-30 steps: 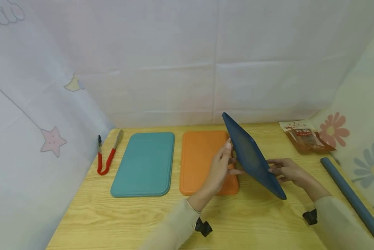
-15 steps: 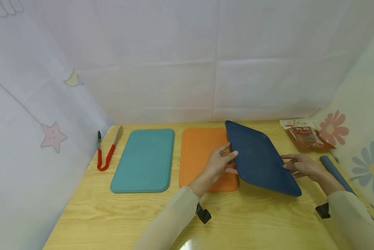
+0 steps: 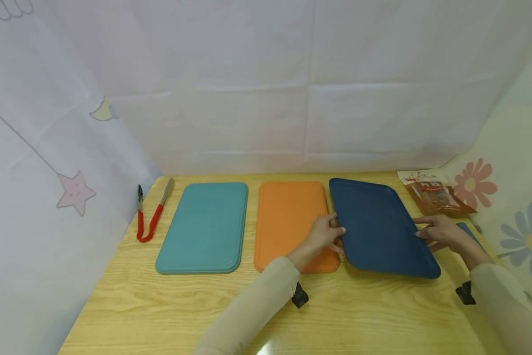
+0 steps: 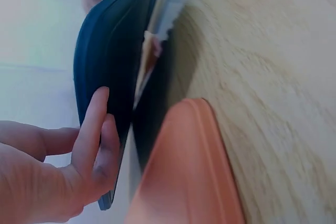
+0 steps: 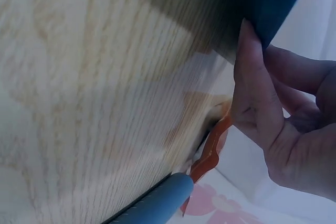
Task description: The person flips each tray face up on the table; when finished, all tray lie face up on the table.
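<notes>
A dark blue rectangular tray (image 3: 381,229) with rounded corners is held just over the table by both hands, nearly level. My left hand (image 3: 321,235) pinches its left edge, thumb on top and fingers underneath; in the left wrist view those fingers (image 4: 94,129) lie against the tray's underside. On the opposite edge my right hand (image 3: 441,232) pinches the tray between thumb and fingers. An orange tray (image 3: 288,222) lies flat below and left of the left hand. Farther left lies a teal tray (image 3: 206,224). The right wrist view shows a gap between the blue tray (image 5: 275,3) and the wood.
Red-handled tongs (image 3: 148,224) lie at the far left of the table (image 3: 195,315). A brown food packet (image 3: 437,195) sits at the back right corner. A blue-grey rod (image 5: 163,198) lies along the right side, partly behind the right arm. Cloth hangings border the table.
The blue tray has turned from steeply tilted to nearly level, lowering and shifting right. Both hands have moved rightward with it, keeping their hold. The other trays stay put.
</notes>
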`<state>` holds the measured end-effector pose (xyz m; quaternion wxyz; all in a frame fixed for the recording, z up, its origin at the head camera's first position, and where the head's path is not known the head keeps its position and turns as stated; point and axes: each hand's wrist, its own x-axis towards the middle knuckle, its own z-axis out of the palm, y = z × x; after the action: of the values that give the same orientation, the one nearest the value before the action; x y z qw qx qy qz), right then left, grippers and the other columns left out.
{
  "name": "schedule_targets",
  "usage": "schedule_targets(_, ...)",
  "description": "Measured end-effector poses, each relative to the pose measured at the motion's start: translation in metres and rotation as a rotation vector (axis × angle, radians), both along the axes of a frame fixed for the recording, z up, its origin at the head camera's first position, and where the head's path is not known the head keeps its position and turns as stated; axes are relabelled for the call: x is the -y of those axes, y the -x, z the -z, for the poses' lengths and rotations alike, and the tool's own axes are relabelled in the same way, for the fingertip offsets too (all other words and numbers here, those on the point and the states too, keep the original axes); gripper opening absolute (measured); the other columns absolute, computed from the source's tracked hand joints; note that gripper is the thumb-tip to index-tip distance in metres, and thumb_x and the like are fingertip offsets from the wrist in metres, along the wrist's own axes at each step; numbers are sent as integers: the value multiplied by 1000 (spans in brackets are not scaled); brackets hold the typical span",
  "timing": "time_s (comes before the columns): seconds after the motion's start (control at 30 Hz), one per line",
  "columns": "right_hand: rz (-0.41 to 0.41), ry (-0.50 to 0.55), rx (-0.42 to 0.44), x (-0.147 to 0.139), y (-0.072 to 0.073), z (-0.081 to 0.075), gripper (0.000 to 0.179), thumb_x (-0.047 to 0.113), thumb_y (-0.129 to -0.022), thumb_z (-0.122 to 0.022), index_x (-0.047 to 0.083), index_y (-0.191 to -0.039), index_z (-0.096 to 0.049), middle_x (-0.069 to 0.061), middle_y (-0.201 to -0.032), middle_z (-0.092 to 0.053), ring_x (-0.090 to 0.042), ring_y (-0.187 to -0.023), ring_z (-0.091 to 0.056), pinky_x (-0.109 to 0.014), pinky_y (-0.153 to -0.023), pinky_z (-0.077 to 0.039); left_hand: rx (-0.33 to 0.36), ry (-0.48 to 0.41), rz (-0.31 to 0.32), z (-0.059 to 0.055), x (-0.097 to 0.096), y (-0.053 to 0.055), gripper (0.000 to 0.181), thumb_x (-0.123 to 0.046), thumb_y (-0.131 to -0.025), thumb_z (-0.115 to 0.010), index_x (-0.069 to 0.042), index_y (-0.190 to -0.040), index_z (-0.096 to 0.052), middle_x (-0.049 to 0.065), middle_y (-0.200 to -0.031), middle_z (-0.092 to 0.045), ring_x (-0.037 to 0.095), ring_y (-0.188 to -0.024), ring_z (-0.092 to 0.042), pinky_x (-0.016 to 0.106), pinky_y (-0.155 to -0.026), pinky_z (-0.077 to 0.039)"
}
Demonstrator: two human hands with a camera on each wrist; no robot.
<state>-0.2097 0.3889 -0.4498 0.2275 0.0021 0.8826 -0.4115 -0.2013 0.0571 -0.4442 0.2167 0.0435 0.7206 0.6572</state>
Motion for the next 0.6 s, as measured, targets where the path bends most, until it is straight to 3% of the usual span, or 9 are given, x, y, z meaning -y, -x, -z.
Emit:
schedule_targets(0.07, 16, -13, -1, -1, 2, 1, 60, 5, -97, -54, -17, -143, -24, -41, -120, -53, -39, -92, -67, -45, -69, -58, -9, 43, 3, 4, -3, 1, 61, 2, -95, -56, -2, -150, -30, 22, -76, -64, 41, -69, -65, 48, -64, -57)
schedule_targets(0.2, 48, -34, 2, -1, 5, 2, 60, 2, -95, -55, -18, -142, -25, -41, -116, -56, -35, -86, -68, -46, -68, -57, -51, 141, 13, 11, -8, 3, 60, 3, -95, -56, -2, -149, -32, 24, -76, -63, 41, -64, -63, 46, -60, -57)
schedule_targets(0.33, 77, -62, 5, 0, 9, 3, 59, 0, -94, -55, -18, -142, -26, -36, -109, -61, -30, -80, -68, -46, -67, -57, -159, 336, 44, 18, -13, 5, 57, 0, -96, -56, 1, -148, -34, 24, -103, -65, 28, -62, -64, 36, -60, -58)
schedule_targets(0.43, 93, -83, -1, 0, 11, 3, 59, 0, -93, -55, -17, -142, -28, -32, -104, -63, -25, -77, -67, -45, -66, -57, -188, 417, 51, 22, -18, 7, 55, -2, -96, -56, 3, -147, -34, 23, -122, -59, 22, -63, -63, 31, -59, -57)
schedule_targets(0.5, 98, -91, -6, 1, 12, 4, 59, -1, -93, -55, -17, -142, -28, -30, -102, -63, -24, -76, -67, -45, -66, -57, -210, 462, 51, 23, -21, 9, 51, -2, -96, -56, 4, -144, -39, 20, -117, -61, 19, -62, -61, 27, -59, -55)
schedule_targets(0.6, 106, -102, -13, 0, 13, 5, 58, -2, -92, -55, -18, -141, -28, -29, -98, -63, -24, -74, -67, -45, -65, -57, -225, 462, 58, 25, -24, 11, 44, 1, -96, -54, 8, -139, -43, 18, -90, -61, 23, -56, -63, 28, -50, -54)
